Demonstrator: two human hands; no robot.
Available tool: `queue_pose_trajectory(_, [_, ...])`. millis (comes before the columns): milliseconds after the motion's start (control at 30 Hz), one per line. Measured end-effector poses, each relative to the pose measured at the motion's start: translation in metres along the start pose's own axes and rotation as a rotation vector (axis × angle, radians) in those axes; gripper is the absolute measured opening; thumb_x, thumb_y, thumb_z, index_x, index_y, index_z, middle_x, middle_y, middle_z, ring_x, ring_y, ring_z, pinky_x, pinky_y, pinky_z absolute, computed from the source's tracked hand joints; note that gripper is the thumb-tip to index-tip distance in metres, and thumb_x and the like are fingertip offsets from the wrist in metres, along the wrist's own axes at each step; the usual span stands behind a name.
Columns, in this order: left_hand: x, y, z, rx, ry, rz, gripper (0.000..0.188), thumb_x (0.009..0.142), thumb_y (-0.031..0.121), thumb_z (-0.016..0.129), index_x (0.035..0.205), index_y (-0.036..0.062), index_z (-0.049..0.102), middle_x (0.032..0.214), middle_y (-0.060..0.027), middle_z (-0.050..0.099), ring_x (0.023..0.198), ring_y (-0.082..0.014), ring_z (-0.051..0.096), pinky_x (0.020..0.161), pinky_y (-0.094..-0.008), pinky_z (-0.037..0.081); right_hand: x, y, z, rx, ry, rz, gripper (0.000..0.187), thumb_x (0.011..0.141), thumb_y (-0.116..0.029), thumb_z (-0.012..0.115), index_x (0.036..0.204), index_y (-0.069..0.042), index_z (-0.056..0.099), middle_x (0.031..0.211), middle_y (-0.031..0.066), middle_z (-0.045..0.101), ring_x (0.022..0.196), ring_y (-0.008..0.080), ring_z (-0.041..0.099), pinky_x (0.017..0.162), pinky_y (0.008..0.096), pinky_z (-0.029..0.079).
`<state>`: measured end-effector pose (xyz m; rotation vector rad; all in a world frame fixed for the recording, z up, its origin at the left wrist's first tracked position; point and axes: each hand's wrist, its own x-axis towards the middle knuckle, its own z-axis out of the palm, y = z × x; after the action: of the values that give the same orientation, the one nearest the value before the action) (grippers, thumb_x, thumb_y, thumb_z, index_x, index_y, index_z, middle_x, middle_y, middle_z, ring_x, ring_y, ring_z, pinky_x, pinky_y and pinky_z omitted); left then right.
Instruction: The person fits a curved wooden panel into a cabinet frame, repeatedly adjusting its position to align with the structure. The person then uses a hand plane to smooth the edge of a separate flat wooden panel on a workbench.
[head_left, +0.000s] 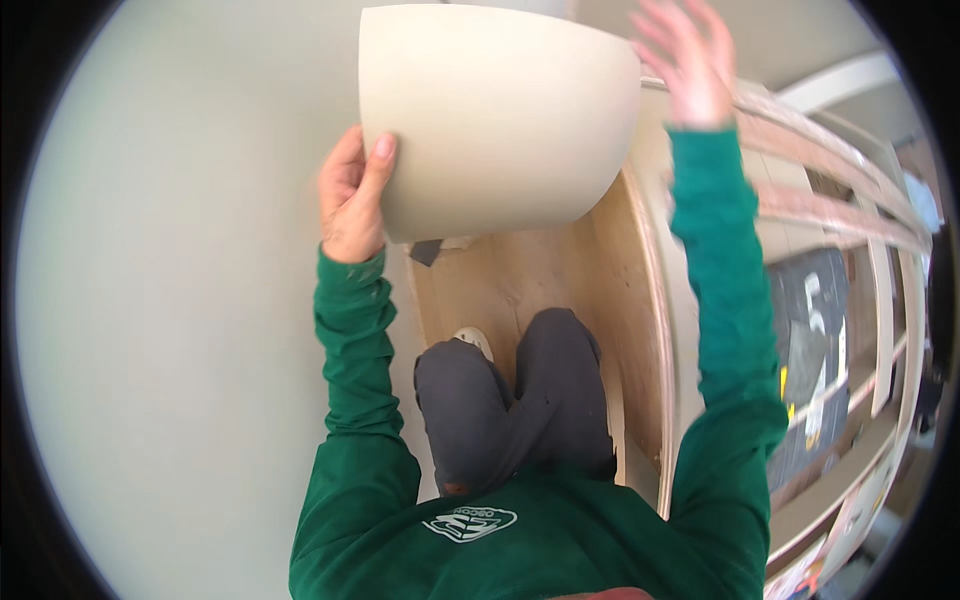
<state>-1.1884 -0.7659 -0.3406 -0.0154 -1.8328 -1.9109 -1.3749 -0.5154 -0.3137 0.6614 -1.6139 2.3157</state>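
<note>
A smooth cream-coloured panel [500, 120] is held up in front of me; its outline looks curved in this wide view. My left hand [352, 195] grips its left edge, thumb on the near face and fingers behind. My right hand [690, 60] is raised beside the panel's upper right corner, fingers spread and somewhat blurred. Its fingertips come close to the panel's right edge; whether they touch it cannot be made out.
A smooth pale grey surface [180, 300] fills the left side. Below the panel are a wooden base [470, 290], a small dark scrap [426, 252] and my bent knees. To the right stand a wooden side board [640, 300], pale rails [815, 205] and a dark grey package [815, 350].
</note>
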Motion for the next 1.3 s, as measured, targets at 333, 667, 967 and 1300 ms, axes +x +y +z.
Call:
queue_pose_trajectory(333, [0.034, 0.027, -0.016, -0.287, 0.127, -0.155, 0.042, 0.098, 0.027, 0.060, 0.127, -0.0018, 0.052, 0.117, -0.0112, 0.064, 0.106, -0.0200, 0.062, 0.092, -0.0355, 0.051, -0.137, 0.069, -0.071, 0.004, -0.421, 0.517, 0.059, 0.099, -0.039, 0.043, 0.140, 0.004, 0.040, 0.145, 0.0165, 0.044, 0.134, 0.0260, 0.041, 0.112, 0.0357, 0.028])
queue_pose_trajectory(667, [0.067, 0.063, -0.056, -0.483, 0.390, -0.315, 0.034, 0.103, 0.020, 0.047, 0.128, -0.0026, 0.049, 0.126, -0.0133, 0.059, 0.115, -0.0256, 0.060, 0.102, -0.0404, 0.050, -0.126, 0.018, -0.083, -0.147, -0.829, 0.767, 0.042, 0.090, -0.013, 0.069, 0.126, 0.004, 0.055, 0.118, 0.0096, 0.063, 0.112, 0.0156, 0.057, 0.098, 0.0308, 0.043])
queue_pose_trajectory(967, [0.101, 0.053, -0.133, -0.741, 0.369, -0.471, 0.051, 0.103, 0.021, 0.045, 0.141, -0.0112, 0.032, 0.142, -0.0297, 0.042, 0.129, -0.0391, 0.048, 0.107, -0.0492, 0.042, -0.148, -0.004, -0.144, 0.339, -0.899, 0.762, 0.069, 0.083, -0.023, 0.075, 0.138, 0.004, 0.044, 0.134, 0.0135, 0.053, 0.126, 0.0229, 0.050, 0.107, 0.0375, 0.036])
queue_pose_trajectory(1300, [0.138, 0.070, -0.195, -0.610, 0.456, -0.390, 0.043, 0.100, 0.013, 0.050, 0.133, -0.0140, 0.043, 0.136, -0.0272, 0.051, 0.122, -0.0343, 0.054, 0.107, -0.0393, 0.044, -0.161, -0.014, -0.087, -0.217, -0.763, 0.729, 0.069, 0.081, -0.005, 0.074, 0.140, 0.002, 0.039, 0.134, 0.0111, 0.053, 0.122, 0.0204, 0.052, 0.105, 0.0349, 0.039])
